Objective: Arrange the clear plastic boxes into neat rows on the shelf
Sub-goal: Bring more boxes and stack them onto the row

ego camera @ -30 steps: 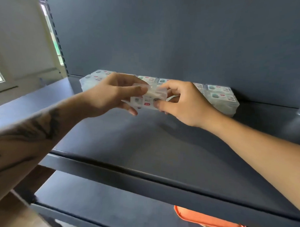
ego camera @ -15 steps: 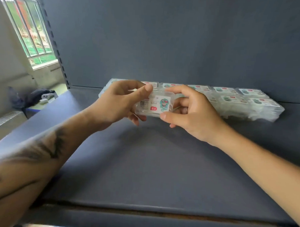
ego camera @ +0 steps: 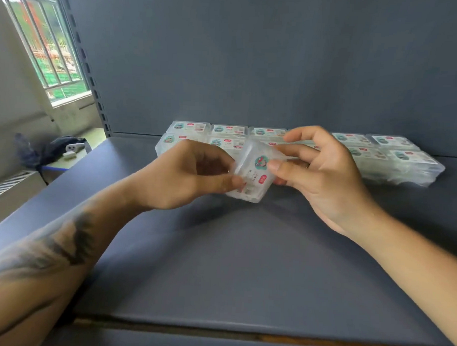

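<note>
Mid-frame, above the shelf (ego camera: 219,263) and just in front of the rows (ego camera: 393,155) at the back wall, one clear box (ego camera: 256,173) is held by both hands: left hand (ego camera: 186,176) with thumb and curled fingers on its lower-left end, right hand (ego camera: 318,170) with thumb on the label face, fingers behind, upper fingers loosely spread. Risk, as a judgement: slick plastic gripped only at its edges could slip and drop, or knock the front row crooked when set down. The box is tilted, label face toward the camera, long axis running lower left to upper right.
</note>
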Demonstrator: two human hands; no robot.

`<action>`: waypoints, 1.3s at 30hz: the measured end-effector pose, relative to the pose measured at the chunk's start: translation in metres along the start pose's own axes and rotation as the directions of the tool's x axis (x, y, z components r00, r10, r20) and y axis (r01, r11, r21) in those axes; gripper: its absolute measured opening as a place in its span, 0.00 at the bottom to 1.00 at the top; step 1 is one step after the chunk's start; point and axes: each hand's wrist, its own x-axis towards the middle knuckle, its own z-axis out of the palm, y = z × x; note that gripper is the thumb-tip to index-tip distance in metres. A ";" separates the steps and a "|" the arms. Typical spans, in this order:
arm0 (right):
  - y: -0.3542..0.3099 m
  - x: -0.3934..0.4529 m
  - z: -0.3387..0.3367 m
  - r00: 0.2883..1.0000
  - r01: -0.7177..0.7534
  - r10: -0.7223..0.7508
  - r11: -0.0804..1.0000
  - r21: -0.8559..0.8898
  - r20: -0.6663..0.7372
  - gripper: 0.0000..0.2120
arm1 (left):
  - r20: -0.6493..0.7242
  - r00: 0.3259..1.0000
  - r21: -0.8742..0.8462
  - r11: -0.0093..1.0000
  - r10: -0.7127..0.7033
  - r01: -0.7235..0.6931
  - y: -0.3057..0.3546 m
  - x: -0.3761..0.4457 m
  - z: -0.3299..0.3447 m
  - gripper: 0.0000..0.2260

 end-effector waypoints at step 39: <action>-0.005 -0.011 0.063 0.927 0.319 -0.059 0.643 -0.696 0.371 0.19 | -0.312 0.948 0.645 0.747 0.067 0.160 -0.007 -0.077 -0.031 0.34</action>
